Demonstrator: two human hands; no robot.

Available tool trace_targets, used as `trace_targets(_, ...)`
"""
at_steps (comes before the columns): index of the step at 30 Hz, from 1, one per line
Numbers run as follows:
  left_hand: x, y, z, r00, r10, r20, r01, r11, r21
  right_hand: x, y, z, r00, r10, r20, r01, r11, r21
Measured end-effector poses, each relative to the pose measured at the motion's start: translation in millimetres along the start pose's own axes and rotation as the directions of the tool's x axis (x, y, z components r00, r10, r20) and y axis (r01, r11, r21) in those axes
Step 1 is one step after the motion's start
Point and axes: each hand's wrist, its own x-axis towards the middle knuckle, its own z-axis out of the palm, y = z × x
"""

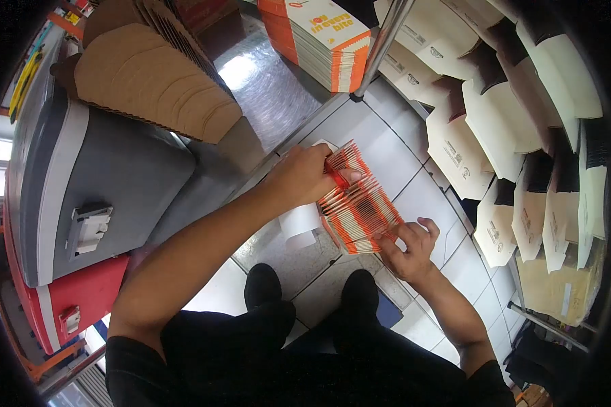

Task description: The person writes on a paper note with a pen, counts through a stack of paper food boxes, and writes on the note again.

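In the head view, a stack of flat orange and cream cartons (363,203) is held over the tiled floor in front of me. My left hand (309,175) grips the upper left end of this stack, where something red lies under the thumb. At the lower right end, my right hand (409,249) touches the cartons with its thumb, its other fingers apart and curved. A white paper roll or sheet (299,224) shows just below my left hand, partly hidden by it and the stack.
A steel table (271,88) holds brown cardboard pieces (156,88) and another stack of orange cartons (319,41). Grey (122,176) and red (81,298) cooler boxes stand at the left. Folded white boxes (502,129) fill the right side beside a metal pole (387,44).
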Motion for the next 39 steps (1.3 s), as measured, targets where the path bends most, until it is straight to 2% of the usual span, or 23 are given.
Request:
trace_targets(3, 0, 2, -2, 0.999, -0.033, 0.020, 0.033, 0.999, -0.005, -2, 1, 2, 1.000, -0.019, 0.001, 0.019, 1.000, -0.009)
trace_targets(15, 2, -4, 2, 0.999, 0.043, -0.029, -0.043, 0.999, -0.018, 4, 0, -4, 0.998, 0.011, 0.060, -0.012, 1.000, 0.009)
trace_targets(20, 0, 0, -1, 1.000, -0.007, 0.008, 0.007, 1.000, -0.011, 0, 1, -4, 0.999, -0.007, 0.054, 0.007, 1.000, -0.002)
trace_targets(27, 0, -1, 0, 1.000, 0.021, -0.020, -0.021, 1.000, -0.002, 2, 4, -3, 0.999, -0.015, 0.046, 0.014, 0.999, 0.030)
trace_targets(39, 1, -1, 0, 1.000, -0.023, 0.006, 0.023, 0.998, -0.052, 8, 4, -6, 0.996, 0.010, 0.083, -0.016, 0.998, 0.068)
